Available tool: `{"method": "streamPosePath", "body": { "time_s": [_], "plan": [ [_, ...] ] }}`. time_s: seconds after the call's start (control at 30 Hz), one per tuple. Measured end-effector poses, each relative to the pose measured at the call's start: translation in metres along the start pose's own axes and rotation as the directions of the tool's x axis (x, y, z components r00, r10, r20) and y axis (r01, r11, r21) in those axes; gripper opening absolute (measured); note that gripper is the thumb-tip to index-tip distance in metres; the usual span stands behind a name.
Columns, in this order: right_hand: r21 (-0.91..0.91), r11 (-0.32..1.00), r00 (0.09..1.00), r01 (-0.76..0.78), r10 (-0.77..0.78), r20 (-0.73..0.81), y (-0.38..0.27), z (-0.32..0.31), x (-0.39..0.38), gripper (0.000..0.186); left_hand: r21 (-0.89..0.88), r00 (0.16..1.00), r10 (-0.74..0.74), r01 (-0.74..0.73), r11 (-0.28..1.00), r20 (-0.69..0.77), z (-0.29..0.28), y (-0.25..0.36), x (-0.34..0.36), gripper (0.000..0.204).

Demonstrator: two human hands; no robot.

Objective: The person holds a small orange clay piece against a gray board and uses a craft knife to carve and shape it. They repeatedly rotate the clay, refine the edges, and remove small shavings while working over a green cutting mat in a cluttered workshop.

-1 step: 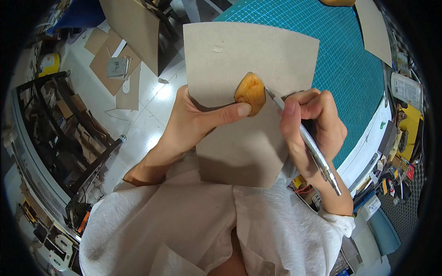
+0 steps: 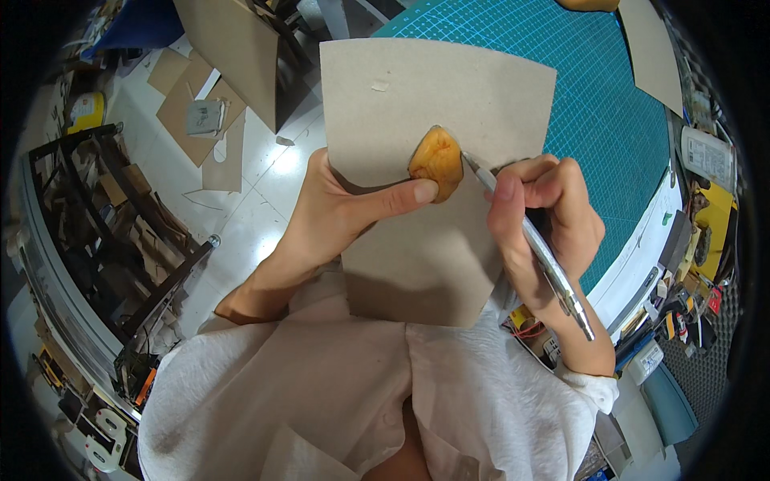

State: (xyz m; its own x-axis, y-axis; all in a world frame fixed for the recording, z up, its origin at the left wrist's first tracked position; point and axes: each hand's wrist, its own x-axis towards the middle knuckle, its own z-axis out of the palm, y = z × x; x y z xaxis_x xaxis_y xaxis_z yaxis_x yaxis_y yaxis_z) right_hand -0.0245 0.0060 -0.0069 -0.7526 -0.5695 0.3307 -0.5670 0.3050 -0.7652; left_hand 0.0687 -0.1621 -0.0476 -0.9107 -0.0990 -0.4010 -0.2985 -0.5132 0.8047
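A stiff grey-brown cardboard sheet (image 2: 417, 276) is held up before my chest. On its face lies a small oval, lumpy, yellow-orange piece (image 2: 439, 152), whose material I cannot tell. My left hand (image 2: 345, 204) grips the sheet from its left side; the thumb presses the lower left of the orange piece, and the fingers are hidden behind the cardboard. In my right hand (image 2: 549, 200) is a slim silver pen or mechanical pencil (image 2: 549, 264). Its tip meets the sheet close beside the orange piece's right edge, while the back end slants toward my right forearm.
Beyond the sheet lies a green gridded cutting mat (image 2: 613, 120), with another cardboard piece (image 2: 651, 56) at its far right. Tools and small items crowd the right side. Cardboard offcuts (image 2: 178, 112) lie on the pale floor at left, near a dark metal-framed rack (image 2: 120, 224).
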Motion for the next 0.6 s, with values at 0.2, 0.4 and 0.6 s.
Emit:
{"method": "streamPosePath", "body": {
  "time_s": [0.2, 0.4, 0.6],
  "plan": [
    [0.010, 1.000, 1.000, 0.001, -0.001, -0.005, 0.0010, 0.0000, -0.0008, 0.025, -0.002, 1.000, 0.005, -0.005, 1.000, -0.010, 0.0011, 0.0003, -0.0008, 0.042],
    [0.031, 1.000, 1.000, -0.002, 0.002, -0.006, 0.0008, -0.0002, -0.0006, 0.024, 0.007, 1.000, 0.002, -0.002, 1.000, -0.013, 0.0003, -0.0001, -0.0008, 0.042],
    [0.003, 1.000, 1.000, 0.012, -0.012, 0.001, 0.0018, -0.0008, -0.0013, 0.024, -0.007, 1.000, 0.003, -0.003, 1.000, -0.014, 0.0026, 0.0015, -0.0011, 0.043]
  ]
}}
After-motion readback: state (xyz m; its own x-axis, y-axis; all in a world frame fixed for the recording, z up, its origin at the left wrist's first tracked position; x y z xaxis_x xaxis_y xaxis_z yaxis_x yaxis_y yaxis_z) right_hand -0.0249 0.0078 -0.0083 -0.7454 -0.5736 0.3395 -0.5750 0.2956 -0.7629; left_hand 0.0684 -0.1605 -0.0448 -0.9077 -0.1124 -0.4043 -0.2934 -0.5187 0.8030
